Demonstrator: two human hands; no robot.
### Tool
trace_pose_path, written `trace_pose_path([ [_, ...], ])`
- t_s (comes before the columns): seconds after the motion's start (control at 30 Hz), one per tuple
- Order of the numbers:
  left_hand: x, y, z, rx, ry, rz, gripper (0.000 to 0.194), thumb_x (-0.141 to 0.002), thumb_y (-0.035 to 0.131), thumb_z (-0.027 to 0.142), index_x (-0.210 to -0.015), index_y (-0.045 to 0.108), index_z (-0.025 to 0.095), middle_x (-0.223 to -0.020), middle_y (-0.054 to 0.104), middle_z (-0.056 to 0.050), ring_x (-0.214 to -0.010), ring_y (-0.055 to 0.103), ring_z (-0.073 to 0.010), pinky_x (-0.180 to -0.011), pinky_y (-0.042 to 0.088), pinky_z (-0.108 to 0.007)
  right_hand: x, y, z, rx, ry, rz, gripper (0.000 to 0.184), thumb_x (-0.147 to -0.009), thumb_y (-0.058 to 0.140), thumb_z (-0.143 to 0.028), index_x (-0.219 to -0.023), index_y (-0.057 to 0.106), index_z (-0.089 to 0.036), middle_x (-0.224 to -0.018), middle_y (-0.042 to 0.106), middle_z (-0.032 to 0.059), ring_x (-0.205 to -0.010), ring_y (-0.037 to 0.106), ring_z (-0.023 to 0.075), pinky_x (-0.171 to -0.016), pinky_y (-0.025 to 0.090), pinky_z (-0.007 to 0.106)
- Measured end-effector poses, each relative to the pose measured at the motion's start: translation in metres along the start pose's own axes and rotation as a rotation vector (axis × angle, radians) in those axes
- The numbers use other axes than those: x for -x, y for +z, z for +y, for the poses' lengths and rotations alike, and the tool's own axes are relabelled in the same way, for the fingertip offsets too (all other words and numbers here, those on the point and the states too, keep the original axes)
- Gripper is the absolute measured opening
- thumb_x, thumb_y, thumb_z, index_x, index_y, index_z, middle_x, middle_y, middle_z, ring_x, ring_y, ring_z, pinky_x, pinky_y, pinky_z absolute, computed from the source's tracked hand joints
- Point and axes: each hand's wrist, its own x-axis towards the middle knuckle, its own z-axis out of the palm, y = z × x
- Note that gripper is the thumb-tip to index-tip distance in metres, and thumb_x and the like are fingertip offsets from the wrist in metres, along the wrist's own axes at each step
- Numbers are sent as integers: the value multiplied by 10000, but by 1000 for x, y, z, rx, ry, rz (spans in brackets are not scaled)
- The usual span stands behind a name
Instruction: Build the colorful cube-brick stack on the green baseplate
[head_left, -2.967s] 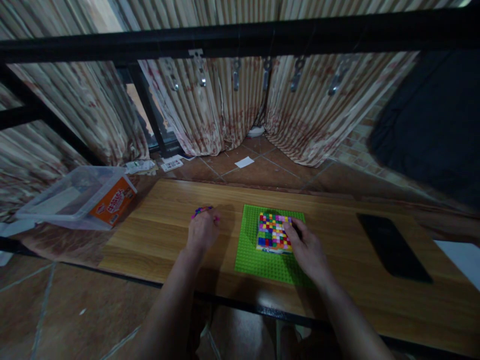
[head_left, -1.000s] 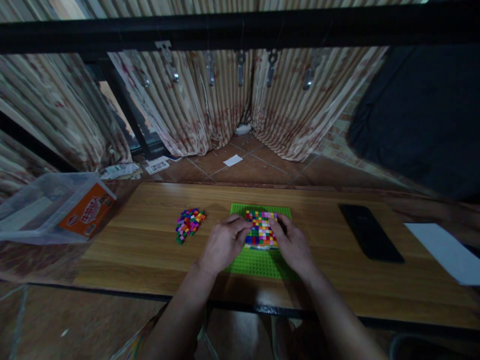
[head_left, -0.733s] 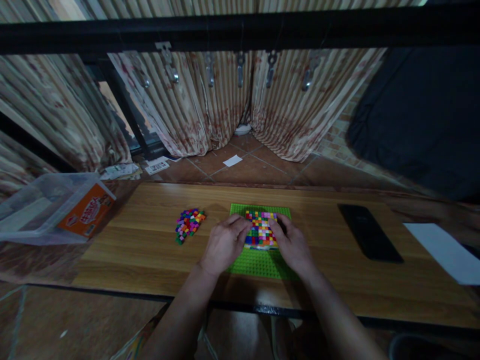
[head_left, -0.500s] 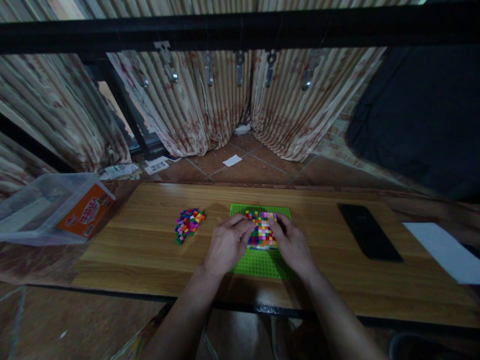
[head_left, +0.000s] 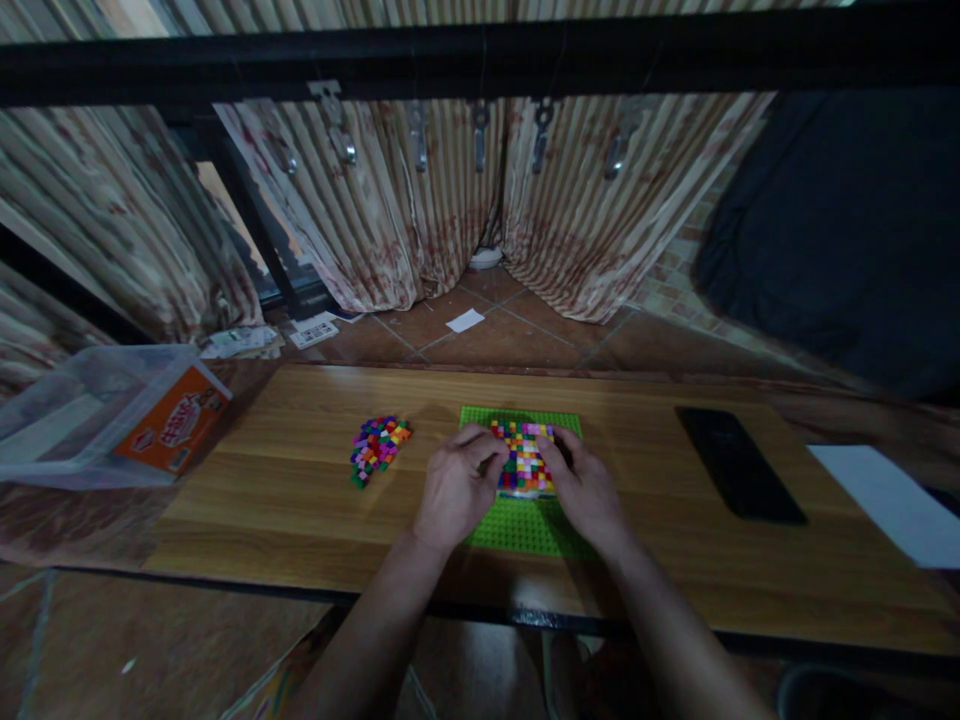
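A green studded baseplate (head_left: 517, 530) lies on the table in front of me. On it stands a block of small coloured bricks (head_left: 531, 458), with a pale layer showing along its near side. My left hand (head_left: 459, 485) is at the block's left edge, thumb and forefinger pinched together over its top; whatever is between the fingertips is too small to make out. My right hand (head_left: 589, 490) grips the block's right side, thumb on the top near the edge and fingers partly hidden behind it. Left of my left hand lies a loose pile of small coloured bricks (head_left: 377, 448).
The wooden table (head_left: 300, 500) carries a black phone-like slab (head_left: 739, 465) at right, with a white sheet (head_left: 889, 505) beyond it. A clear plastic bin (head_left: 97, 420) with an orange label stands at the left end. Curtains (head_left: 405, 220) hang behind.
My left thumb and forefinger have drawn back slightly to the left, their tips curling in. My right hand, the block and the loose pile have stayed in place.
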Motion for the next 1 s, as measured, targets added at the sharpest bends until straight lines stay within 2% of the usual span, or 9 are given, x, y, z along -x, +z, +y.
trace_pose_path([
  [0.43, 0, 7, 0, -26, 0, 17, 185, -891, 526, 196, -781, 675, 202, -829, 649, -36, -818, 610, -153, -775, 470, -283, 3, 2, -3, 41, 1, 45, 548, -887, 388, -574, -1196, 590, -169, -1063, 697, 110, -967, 643, 247, -859, 469, 369],
  [0.7, 1, 14, 2, 34, -56, 112, 150, -848, 586, 170, -760, 699, 215, -843, 635, -30, -812, 604, -150, -758, 489, -284, 3, 0, -4, 55, -14, 27, 546, -893, 380, -573, -1208, 582, -174, -1115, 684, 116, -1011, 634, 255, -882, 465, 381],
  [1.0, 3, 18, -4, 245, -172, 159, 88, -796, 643, 169, -796, 716, 217, -893, 594, -21, -832, 601, -133, -777, 498, -267, 2, 0, -4, 35, -10, 18, 525, -887, 400, -563, -1189, 587, -175, -1074, 693, 108, -965, 646, 250, -858, 476, 378],
])
